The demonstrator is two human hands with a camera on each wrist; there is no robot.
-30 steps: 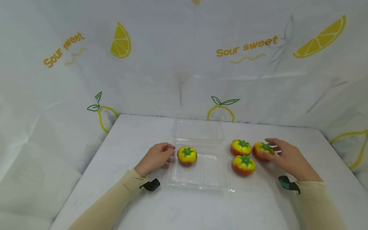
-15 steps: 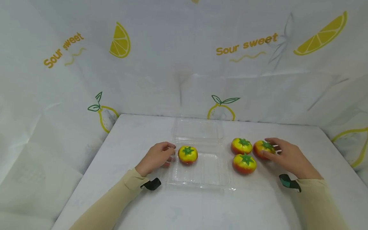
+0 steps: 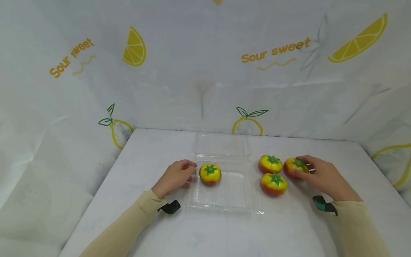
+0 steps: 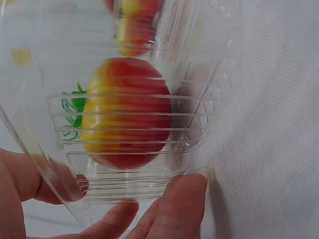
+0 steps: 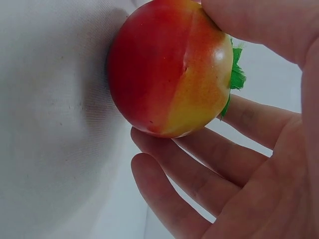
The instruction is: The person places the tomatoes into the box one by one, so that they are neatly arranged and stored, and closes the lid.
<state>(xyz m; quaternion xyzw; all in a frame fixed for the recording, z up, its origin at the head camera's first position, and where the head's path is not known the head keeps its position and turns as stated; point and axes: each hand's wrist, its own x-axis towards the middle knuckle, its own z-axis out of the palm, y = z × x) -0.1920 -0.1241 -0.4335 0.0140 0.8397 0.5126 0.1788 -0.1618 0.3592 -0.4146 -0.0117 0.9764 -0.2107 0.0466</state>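
The rightmost toy tomato [image 3: 292, 166] is grasped by the right hand [image 3: 328, 177], well right of the clear clamshell container [image 3: 237, 189], two loose toy tomatoes [image 3: 273, 186] lying between; whether the container's left edge is gripped by the left hand [image 3: 173, 176] cannot be told.

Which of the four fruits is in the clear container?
The leftmost fruit, the only one inside the clear container; the other three fruits are outside it, to its right.
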